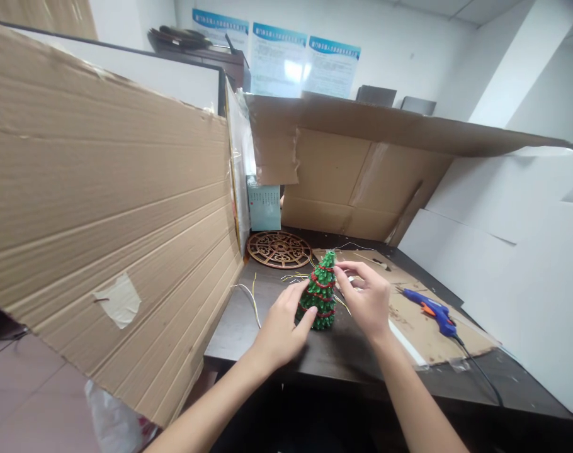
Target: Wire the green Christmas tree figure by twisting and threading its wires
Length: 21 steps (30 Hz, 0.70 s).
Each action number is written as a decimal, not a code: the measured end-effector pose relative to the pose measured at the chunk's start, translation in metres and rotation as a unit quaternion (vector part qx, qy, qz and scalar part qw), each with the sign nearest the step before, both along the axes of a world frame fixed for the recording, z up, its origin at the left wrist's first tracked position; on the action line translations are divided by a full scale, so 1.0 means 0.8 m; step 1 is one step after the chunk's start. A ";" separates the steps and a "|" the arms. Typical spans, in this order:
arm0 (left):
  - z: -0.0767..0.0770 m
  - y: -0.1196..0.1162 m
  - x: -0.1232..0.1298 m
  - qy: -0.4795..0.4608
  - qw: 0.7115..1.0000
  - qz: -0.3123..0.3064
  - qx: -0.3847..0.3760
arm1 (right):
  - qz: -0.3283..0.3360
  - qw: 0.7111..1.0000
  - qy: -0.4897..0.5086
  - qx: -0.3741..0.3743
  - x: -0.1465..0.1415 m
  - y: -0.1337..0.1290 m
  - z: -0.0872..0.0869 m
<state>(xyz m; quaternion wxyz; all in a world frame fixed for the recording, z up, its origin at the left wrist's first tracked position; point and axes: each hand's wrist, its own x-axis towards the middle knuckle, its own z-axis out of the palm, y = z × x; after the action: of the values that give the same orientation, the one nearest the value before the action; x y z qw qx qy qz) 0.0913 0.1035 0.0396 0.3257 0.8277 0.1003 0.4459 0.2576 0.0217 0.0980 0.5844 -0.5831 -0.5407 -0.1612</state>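
Taking the small green tree [320,293] as the centre of the dial, it sits near the front edge of the dark table [239,333], roughly upright, its tip leaning slightly toward one o'clock, with red garland wound around it. The left hand [283,324] comes in from eight o'clock and holds the tree, thumb across the front of its lower part and fingers along its left side. The right hand [369,299] is at three o'clock, fingers bent and drawn close together beside the upper part; whether they pinch something or just touch the tree, I cannot tell. At nine o'clock a white wire [254,305] curves over the tabletop beside a yellow one. A round openwork disc [279,250] lies at ten o'clock, and past it, toward eleven, stands a pale teal card [265,209]. Beyond the right hand at three o'clock, a blue glue gun [432,309] with an orange trigger rests on a flat cardboard sheet [423,333], its black cord [480,371] trailing toward four. A tall cardboard panel [111,207] fills the side from nine to ten.
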 end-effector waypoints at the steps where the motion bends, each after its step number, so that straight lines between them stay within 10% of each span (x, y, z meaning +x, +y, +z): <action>1: 0.001 0.001 0.000 0.000 1.000 0.000 -0.005 | -0.002 1.000 -0.012 -0.004 0.002 0.000 0.002; 14: 0.032 0.015 0.011 0.044 0.998 0.048 0.006 | 0.046 0.995 -0.059 -0.069 0.018 -0.004 0.018; 21: 0.041 0.021 0.019 0.030 0.998 0.058 0.006 | -0.051 0.983 -0.048 -0.170 0.083 -0.033 0.019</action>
<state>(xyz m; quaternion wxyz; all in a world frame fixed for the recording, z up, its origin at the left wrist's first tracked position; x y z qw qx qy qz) 0.1061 0.1205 0.0725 0.2913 0.8354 0.1550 0.4396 0.3244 -0.0050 0.1128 0.4413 -0.6922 -0.5573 -0.1247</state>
